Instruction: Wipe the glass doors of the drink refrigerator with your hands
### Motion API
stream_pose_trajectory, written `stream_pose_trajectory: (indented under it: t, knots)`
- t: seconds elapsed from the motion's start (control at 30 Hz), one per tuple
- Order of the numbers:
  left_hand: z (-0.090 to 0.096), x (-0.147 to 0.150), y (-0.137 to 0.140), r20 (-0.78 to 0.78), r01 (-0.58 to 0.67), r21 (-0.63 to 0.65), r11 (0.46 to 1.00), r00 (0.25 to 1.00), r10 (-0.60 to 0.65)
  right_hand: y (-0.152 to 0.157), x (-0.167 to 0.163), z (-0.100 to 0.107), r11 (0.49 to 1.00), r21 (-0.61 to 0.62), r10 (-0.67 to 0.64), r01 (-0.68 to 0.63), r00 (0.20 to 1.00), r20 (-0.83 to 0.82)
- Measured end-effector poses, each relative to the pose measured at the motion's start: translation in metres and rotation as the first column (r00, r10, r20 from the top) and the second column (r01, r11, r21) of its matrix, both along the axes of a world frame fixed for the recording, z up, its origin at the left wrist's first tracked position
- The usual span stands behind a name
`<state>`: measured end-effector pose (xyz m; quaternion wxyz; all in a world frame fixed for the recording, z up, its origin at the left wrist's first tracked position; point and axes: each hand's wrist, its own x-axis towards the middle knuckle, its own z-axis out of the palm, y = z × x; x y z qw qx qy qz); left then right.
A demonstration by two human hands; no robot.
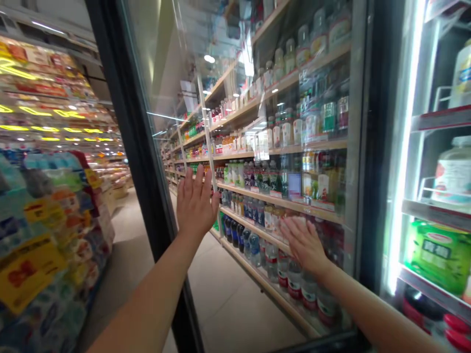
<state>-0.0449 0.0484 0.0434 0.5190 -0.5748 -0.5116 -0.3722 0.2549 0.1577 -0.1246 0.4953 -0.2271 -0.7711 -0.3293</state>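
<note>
A black-framed glass cooler door (134, 132) stands swung out before me. My left hand (196, 201) is raised at the pane near the door's outer edge, palm away from me and fingers stretched up. Lower and further right, my right hand (301, 240) is also held flat at the glass, fingers extended and slightly blurred. Both hands hold nothing. Whether each palm presses on the pane or is just short of it, I cannot tell. Through the glass show shelves of bottled drinks (253, 245), mixed with reflections of ceiling lights.
At the right, the lit cooler shelves (434, 211) hold a white bottle (454, 171) and a green pack (437, 255). A stacked display of packaged goods (47, 220) lines the left side. Between it and the door runs the aisle floor (127, 235).
</note>
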Motion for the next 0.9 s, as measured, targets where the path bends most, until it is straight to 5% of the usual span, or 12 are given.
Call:
stream_pose_trajectory:
  t: [0.1,0.17,0.37,0.43,0.53,0.7,0.8,0.9]
  knots:
    - [-0.001,-0.002,0.0,-0.018,0.011,0.018,1.0,1.0,-0.011,0.008,0.002,0.024,0.996,-0.065,-0.085,0.068,0.949,-0.305]
    - [-0.002,-0.002,0.0,-0.029,0.023,0.032,0.999,0.999,-0.022,0.006,-0.006,0.02,0.994,-0.089,-0.096,0.069,0.93,-0.354]
    - [-0.002,0.001,-0.004,-0.014,0.059,0.016,0.998,0.998,-0.059,-0.026,-0.049,-0.048,1.0,0.015,0.027,-0.026,0.998,-0.064]
    - [-0.003,0.004,-0.008,0.008,0.058,-0.01,0.998,0.998,-0.058,-0.034,-0.051,-0.054,0.997,0.018,0.074,-0.073,0.997,-0.025]
    - [-0.003,0.008,-0.015,0.024,0.034,-0.052,0.998,0.999,-0.033,-0.036,-0.046,-0.031,0.994,-0.008,0.106,-0.106,0.994,0.009]
    - [-0.006,0.016,-0.032,0.037,-0.003,-0.077,0.997,0.999,0.006,-0.038,-0.059,0.015,0.998,-0.056,0.02,-0.033,0.978,-0.208]
    - [-0.031,0.024,-0.042,0.075,-0.069,-0.083,0.994,0.994,0.076,-0.055,-0.077,-0.001,0.998,-0.037,0.051,-0.058,0.984,-0.17]
    - [-0.087,0.031,-0.053,0.175,-0.189,-0.072,0.979,0.964,0.199,-0.074,-0.083,-0.03,0.984,-0.023,0.178,-0.177,0.983,0.034]
